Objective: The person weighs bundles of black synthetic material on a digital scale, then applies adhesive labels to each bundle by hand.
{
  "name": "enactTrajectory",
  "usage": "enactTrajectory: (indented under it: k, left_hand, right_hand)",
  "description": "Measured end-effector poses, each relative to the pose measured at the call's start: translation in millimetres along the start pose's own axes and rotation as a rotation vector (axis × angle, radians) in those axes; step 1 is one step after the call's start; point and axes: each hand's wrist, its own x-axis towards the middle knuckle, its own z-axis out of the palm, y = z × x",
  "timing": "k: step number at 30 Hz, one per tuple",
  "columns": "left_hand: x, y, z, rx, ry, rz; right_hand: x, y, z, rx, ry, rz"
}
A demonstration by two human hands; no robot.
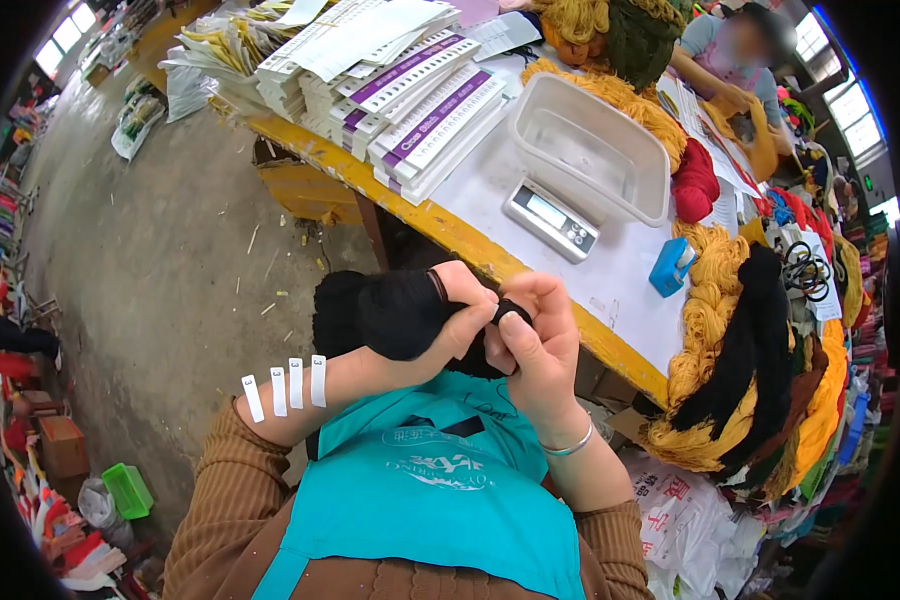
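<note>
Black thread (400, 315) hangs in a thick bundle around my left hand (457, 318), whose fingers are pinched on it. Close beside it, touching the same thread, my right hand (538, 335) has thumb and fingers pressed together on a small black loop. Both hands are above the teal apron (430, 500), near the table's yellow edge. Several white numbered strips (296, 383) are stuck on my left forearm. The exact hold of the fingertips is partly hidden by the thread.
On the table (615, 345) are card stacks (440, 130), a clear plastic bin (590, 150), a digital scale (551, 219), a blue dispenser (672, 267), yellow yarn (710, 290), black yarn (760, 330) and scissors (806, 270). Another person (735, 60) works across the table.
</note>
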Motion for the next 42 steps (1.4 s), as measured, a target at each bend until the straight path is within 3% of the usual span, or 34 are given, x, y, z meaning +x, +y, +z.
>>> enactTrajectory:
  k: [2,3,8,12,17,20,21,22,25,27,28,32,39,42]
  left_hand:
    - [-3,-1,2,-0.303,0.085,-0.182]
    - [-3,1,2,-0.303,0.085,-0.182]
    - [8,18,-5,-0.566,0.048,-0.650]
    - [14,17,-12,-0.532,-0.050,-0.826]
    - [16,4,-16,-0.325,-0.301,-0.898]
    - [10,-5,-7,-0.349,-0.306,-0.915]
    - [6,-9,-5,-0.414,-0.200,-0.921]
    - [6,-13,-1,-0.479,-0.102,-0.921]
    - [5,-13,0,-0.500,-0.100,-0.918]
    - [5,-13,3,-0.511,-0.096,-0.910]
    - [5,-13,4,-0.520,-0.078,-0.929]
    - [6,-11,3,-0.526,-0.044,-0.950]
    - [1,-15,-4,-0.549,-0.028,-0.926]
    - [0,-16,-4,-0.558,-0.015,-0.924]
  right_hand:
    - [-2,3,-4,-0.065,-0.024,0.033]
    - [-3,5,-4,-0.190,-0.028,-0.062]
    - [5,11,-21,-0.609,-0.113,-0.397]
    - [11,7,-32,-0.725,-0.187,-0.449]
    - [3,-5,-58,-0.961,-0.270,-0.283]
    - [-3,-8,-77,-0.899,0.015,-0.041]
    - [-5,-18,-95,-0.938,0.140,0.061]
    - [-4,-15,-174,-0.639,0.529,0.023]
    - [-6,-48,-275,-0.704,1.053,-0.103]
    - [-5,-62,-315,-0.717,1.160,-0.033]
    - [-2,-72,-320,-0.732,1.106,0.116]
    - [17,-71,-332,-0.658,1.003,0.306]
    - [28,-76,-329,-0.392,1.085,0.352]
    - [30,-75,-326,-0.310,1.119,0.264]
